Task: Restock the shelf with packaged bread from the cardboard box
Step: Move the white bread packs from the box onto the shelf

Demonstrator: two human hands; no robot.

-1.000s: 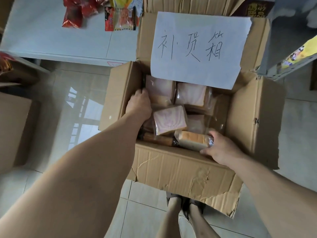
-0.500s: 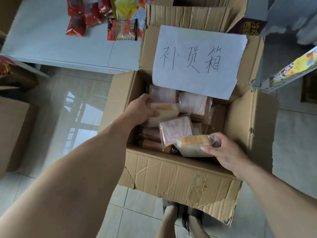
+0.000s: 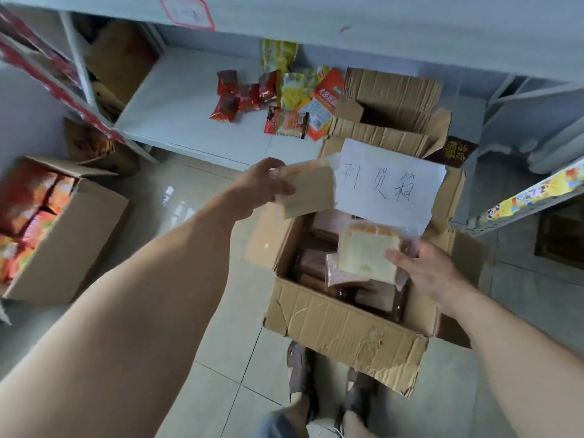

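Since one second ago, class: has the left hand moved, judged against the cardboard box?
Yes. The left hand has risen out of the cardboard box, gripping a bread pack. It is now above the box's far-left corner, towards the shelf.

Two clear-wrapped bread packs [image 3: 305,192] [image 3: 366,257] held above open cardboard box [image 3: 344,330], more packs [image 3: 319,263] inside

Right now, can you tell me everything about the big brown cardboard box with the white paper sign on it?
The big brown cardboard box stands open on the pale tiled floor, just in front of the person's feet. Its near flap is creased and torn, hanging outward. A white paper sign with handwritten characters lies over its far flap. Inside, clear-wrapped packs of sliced bread are stacked. Neither hand touches the box; each holds a bread pack above it.
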